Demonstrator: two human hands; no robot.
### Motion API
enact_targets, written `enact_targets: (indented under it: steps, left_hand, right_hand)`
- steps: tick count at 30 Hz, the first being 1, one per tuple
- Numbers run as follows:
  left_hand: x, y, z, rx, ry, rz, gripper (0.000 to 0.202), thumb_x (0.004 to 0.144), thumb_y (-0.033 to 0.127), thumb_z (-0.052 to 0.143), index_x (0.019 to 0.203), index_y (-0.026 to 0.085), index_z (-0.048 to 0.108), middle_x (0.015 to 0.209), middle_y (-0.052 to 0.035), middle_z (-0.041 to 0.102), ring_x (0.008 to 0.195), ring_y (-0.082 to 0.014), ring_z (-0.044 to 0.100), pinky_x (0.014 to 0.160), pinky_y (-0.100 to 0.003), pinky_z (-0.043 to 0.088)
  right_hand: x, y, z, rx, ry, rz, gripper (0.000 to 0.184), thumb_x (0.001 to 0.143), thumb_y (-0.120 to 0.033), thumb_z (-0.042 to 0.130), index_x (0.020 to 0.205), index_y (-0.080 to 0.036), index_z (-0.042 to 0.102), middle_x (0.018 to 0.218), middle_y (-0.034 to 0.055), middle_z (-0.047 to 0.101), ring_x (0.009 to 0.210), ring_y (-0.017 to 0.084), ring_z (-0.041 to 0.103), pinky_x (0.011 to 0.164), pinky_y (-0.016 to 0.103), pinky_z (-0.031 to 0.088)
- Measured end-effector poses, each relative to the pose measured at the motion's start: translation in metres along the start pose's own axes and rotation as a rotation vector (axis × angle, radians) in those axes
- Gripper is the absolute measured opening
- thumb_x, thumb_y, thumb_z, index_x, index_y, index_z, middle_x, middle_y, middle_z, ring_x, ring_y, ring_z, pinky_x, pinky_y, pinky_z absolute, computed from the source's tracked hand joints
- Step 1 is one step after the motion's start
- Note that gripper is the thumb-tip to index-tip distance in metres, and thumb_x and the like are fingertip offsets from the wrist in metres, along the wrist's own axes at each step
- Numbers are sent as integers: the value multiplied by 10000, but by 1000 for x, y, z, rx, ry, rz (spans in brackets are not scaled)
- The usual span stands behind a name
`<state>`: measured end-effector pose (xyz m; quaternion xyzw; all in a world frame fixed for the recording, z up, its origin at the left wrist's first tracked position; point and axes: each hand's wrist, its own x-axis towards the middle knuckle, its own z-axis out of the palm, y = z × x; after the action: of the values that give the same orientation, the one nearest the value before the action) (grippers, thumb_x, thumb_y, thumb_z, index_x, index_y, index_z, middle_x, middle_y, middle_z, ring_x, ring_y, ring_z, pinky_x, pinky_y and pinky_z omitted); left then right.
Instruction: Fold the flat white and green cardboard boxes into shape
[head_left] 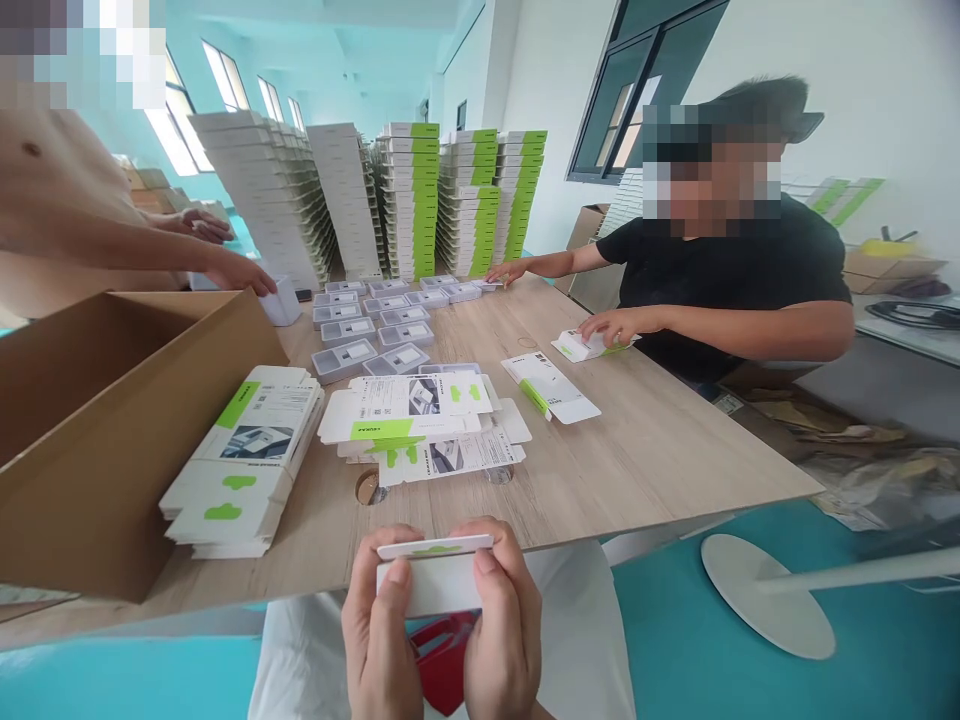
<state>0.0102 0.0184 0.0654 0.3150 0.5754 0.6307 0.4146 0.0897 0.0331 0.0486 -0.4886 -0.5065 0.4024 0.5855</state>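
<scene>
At six o'clock, below the wooden table (637, 440) edge, the left hand (379, 640) and right hand (504, 630) grip a small white carton (435, 578) between them, fingers curled closed around its ends, thumbs pressing its face.

Both hands gripped a small white box (435, 580) at the near edge of the surface (637, 450), the left hand (379, 640) and right hand (502, 630) on either end. Just beyond them lay flat cartons (416, 420); left of them stood a cardboard box (90, 440).
</scene>
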Motion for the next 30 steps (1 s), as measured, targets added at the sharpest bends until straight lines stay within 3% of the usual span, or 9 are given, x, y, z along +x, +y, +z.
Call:
enact_targets:
  steps: [3, 6, 10, 12, 14, 16, 20, 24, 30]
  left_hand:
    - [-4, -1, 0, 32, -22, 73, 343, 975, 631, 556, 980, 300, 647, 859, 0, 701, 740, -226, 677, 576, -287, 555]
    - [-2, 0, -4, 123, -116, 214, 405, 937, 700, 620, 1079, 322, 647, 965, -2, 691, 787, -212, 674, 685, -292, 590]
    - [10, 4, -14, 233, -390, 355, 502, 824, 575, 846, 1242, 349, 685, 1171, -36, 745, 1033, -254, 734, 889, -324, 622]
    - [13, 4, -17, 292, -468, 325, 418, 825, 502, 868, 1182, 318, 752, 1020, -31, 792, 920, -247, 757, 854, -323, 627]
    - [13, 4, -19, 353, -410, 286, 335, 838, 518, 847, 1086, 298, 799, 770, 7, 760, 705, -211, 712, 787, -316, 624]
    - [10, 3, -19, 401, -313, 307, 340, 836, 567, 828, 1042, 298, 819, 694, 17, 743, 624, -199, 668, 778, -325, 620]
    - [4, 1, -17, 457, -220, 383, 300, 860, 555, 788, 1069, 343, 830, 915, -4, 864, 747, -225, 756, 775, -311, 606]
    - [2, -4, -16, 482, -209, 425, 251, 844, 467, 794, 1072, 373, 836, 956, 7, 876, 841, -241, 798, 753, -288, 591]
    - [1, -11, -14, 477, -89, 445, 169, 837, 396, 752, 965, 335, 844, 905, -9, 874, 754, -240, 771, 726, -299, 599]
  right_hand:
    - [-3, -2, 0, 205, 98, 50, 337, 1043, -535, 453, 905, -261, 592, 891, 91, 653, 761, 265, 655, 665, 384, 582]
    - [-1, -4, -7, 315, 92, 101, 260, 1027, -523, 484, 992, -279, 569, 955, 82, 651, 762, 258, 668, 620, 373, 578]
    - [9, -4, -22, 341, 81, 189, 213, 1049, -482, 455, 1042, -284, 533, 953, 66, 668, 799, 267, 715, 621, 367, 591]
    - [9, -3, -25, 226, 176, 90, 174, 1064, -430, 491, 1156, -293, 546, 1064, 75, 683, 899, 264, 714, 719, 384, 600]
    - [6, -4, -24, 64, 304, -147, 201, 1060, -303, 540, 1260, -315, 558, 1277, 96, 637, 1052, 261, 680, 799, 388, 571]
    - [2, -5, -23, -129, 388, -445, 249, 1032, -175, 560, 1219, -320, 637, 1370, 87, 570, 1117, 254, 630, 829, 386, 524]
    - [8, -9, -26, -409, 317, -880, 241, 1057, -244, 507, 1016, -279, 742, 1060, 66, 668, 917, 254, 603, 912, 471, 433]
    - [20, -14, -30, -506, 218, -983, 188, 986, -283, 538, 1032, -288, 720, 831, 25, 761, 784, 256, 644, 948, 494, 349]
    - [21, -26, -26, -574, 246, -942, 263, 838, -159, 557, 1020, -319, 659, 796, -20, 787, 682, 216, 655, 1014, 509, 312]
